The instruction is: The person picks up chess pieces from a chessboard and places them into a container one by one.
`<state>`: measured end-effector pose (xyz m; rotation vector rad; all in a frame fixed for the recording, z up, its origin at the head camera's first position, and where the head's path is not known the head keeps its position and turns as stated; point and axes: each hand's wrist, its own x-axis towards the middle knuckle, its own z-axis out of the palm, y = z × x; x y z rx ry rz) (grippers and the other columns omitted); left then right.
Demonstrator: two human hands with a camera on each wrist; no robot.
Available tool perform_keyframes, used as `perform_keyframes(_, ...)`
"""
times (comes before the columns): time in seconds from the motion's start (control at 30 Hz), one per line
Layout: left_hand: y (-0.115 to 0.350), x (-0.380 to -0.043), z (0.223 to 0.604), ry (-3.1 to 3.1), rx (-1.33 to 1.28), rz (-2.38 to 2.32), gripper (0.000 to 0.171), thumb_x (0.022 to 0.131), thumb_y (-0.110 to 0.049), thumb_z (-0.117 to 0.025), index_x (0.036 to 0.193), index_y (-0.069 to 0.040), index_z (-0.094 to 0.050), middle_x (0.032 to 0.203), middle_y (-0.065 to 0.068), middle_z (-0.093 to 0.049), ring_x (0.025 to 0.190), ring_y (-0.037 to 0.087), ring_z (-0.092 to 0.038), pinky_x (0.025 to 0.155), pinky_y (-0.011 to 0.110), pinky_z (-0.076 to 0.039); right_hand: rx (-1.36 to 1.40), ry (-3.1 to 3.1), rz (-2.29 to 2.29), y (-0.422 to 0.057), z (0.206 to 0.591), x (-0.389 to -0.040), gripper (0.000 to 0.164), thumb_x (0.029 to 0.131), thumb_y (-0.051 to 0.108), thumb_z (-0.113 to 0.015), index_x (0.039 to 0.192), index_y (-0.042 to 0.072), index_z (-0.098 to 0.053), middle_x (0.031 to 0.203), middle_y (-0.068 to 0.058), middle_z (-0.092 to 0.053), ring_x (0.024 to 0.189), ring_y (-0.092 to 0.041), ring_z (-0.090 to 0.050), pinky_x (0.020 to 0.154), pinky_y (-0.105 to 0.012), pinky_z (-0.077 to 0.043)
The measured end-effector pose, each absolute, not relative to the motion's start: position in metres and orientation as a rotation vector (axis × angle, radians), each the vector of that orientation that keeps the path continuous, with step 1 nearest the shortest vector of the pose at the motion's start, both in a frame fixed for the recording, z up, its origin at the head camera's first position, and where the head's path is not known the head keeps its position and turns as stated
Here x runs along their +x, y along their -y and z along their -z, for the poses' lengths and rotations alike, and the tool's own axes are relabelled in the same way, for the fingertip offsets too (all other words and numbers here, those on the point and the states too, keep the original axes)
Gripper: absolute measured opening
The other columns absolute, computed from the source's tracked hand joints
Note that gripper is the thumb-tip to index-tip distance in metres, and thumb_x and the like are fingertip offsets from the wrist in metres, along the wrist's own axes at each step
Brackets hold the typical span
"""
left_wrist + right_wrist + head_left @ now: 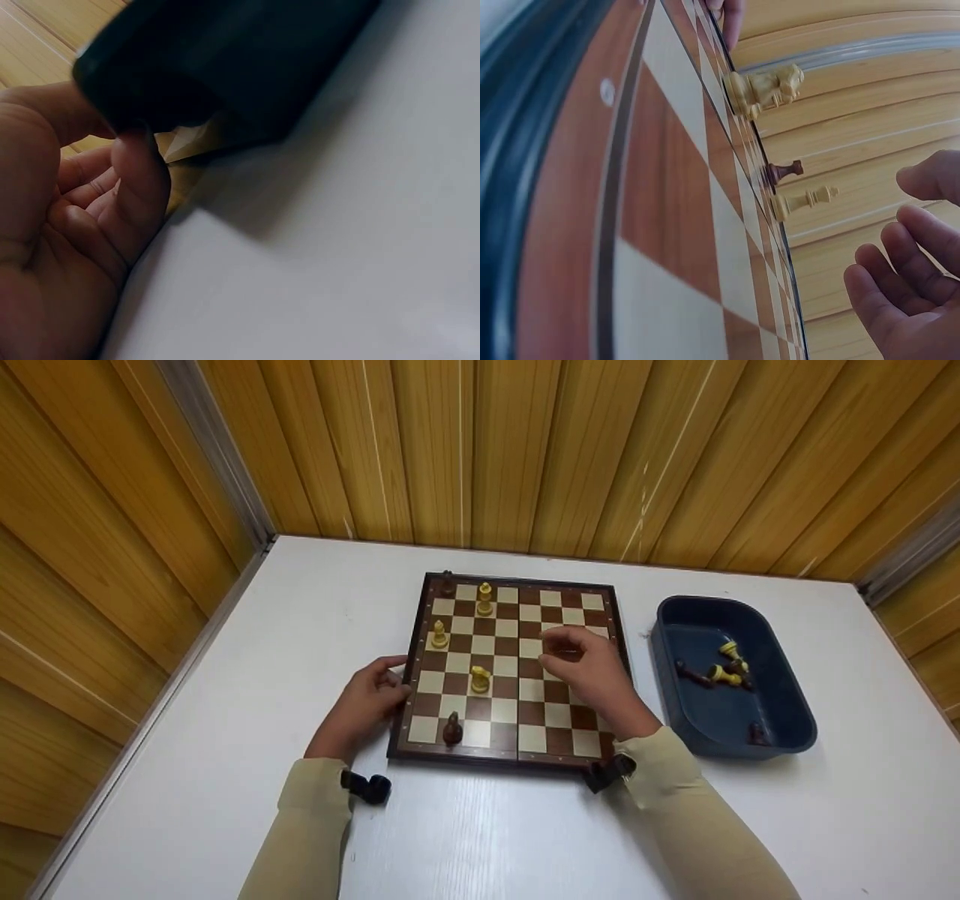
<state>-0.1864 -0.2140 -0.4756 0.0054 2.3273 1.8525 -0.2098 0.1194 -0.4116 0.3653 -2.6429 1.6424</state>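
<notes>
A brown-and-cream chessboard (495,690) lies on the white table. At its left rim my left hand (364,701) grips the edge with thumb and index finger; the left wrist view shows that hand (82,202) against the board's dark side. Over the right half hovers my right hand (592,675), fingers loosely bent, thumb apart; the right wrist view shows nothing in this hand (915,277). On the left half stand a light knight (480,679), a light king (484,598), a light pointed piece (439,634), a dark rook (448,583) and a dark piece (452,729).
A dark blue bin (671,705) stands right of the board, with several light pieces (724,674) and dark pieces (694,673) lying inside. Behind the white table (300,585) rises a wood-panelled wall (502,457). Each wrist wears a black strap (367,787).
</notes>
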Motion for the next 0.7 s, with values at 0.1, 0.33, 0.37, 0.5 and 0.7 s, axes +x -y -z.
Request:
perform_keyframes(0.1, 0.214, -0.187, 0.476, -2.322, 0.006, -1.853, 0.051, 0.09, -0.011, -0.063, 0.139, -0.016, -0.049, 0.094, 0.009, -0.061, 0.068, 0.015, -0.056, 0.059, 0.027, -0.047, 0.353, 2.655, -1.662, -0.115, 0.412, -0.208, 0.038, 0.085, 0.016, -0.072, 0.121, 0.007, -0.065, 0.116, -0.013, -0.064, 0.107, -0.023, -0.06, 0.091, -0.036, -0.049)
perform_keyframes(0.33, 0.214, -0.187, 0.476, -2.3, -0.001, -1.855, 0.052, 0.09, -0.011, -0.063, 0.14, -0.016, -0.048, 0.094, 0.008, -0.06, 0.067, 0.014, -0.053, 0.057, 0.026, -0.046, 0.344, 2.71, -1.665, -0.104, 0.412, -0.204, 0.038, 0.086, 0.017, -0.072, 0.123, 0.008, -0.064, 0.12, -0.013, -0.064, 0.109, -0.025, -0.06, 0.092, -0.039, -0.048)
perform_keyframes(0.37, 0.214, -0.187, 0.476, -2.299, -0.004, -1.856, 0.052, 0.09, -0.011, -0.063, 0.139, -0.016, -0.048, 0.094, 0.009, -0.06, 0.067, 0.014, -0.053, 0.057, 0.026, -0.046, 0.346, 2.711, -1.664, -0.103, 0.412, -0.204, 0.038, 0.086, 0.017, -0.072, 0.122, 0.008, -0.065, 0.119, -0.014, -0.064, 0.107, -0.024, -0.06, 0.091, -0.038, -0.048)
perform_keyframes(0.5, 0.215, -0.186, 0.476, -2.299, -0.011, -1.855, 0.051, 0.09, -0.011, -0.063, 0.139, -0.018, -0.049, 0.095, 0.009, -0.06, 0.068, 0.015, -0.054, 0.058, 0.026, -0.046, 0.372, 2.709, -1.672, -0.099, 0.418, -0.207, 0.037, 0.086, 0.018, -0.073, 0.121, 0.008, -0.065, 0.117, -0.012, -0.066, 0.104, -0.021, -0.061, 0.088, -0.035, -0.05)
perform_keyframes(0.7, 0.215, -0.187, 0.476, -2.305, -0.004, -1.855, 0.052, 0.09, -0.012, -0.063, 0.139, -0.017, -0.048, 0.095, 0.009, -0.061, 0.068, 0.015, -0.055, 0.058, 0.027, -0.046, 0.41, 2.712, -1.671, -0.092, 0.42, -0.206, 0.036, 0.086, 0.02, -0.072, 0.119, 0.01, -0.066, 0.115, -0.007, -0.067, 0.103, -0.019, -0.062, 0.088, -0.035, -0.051)
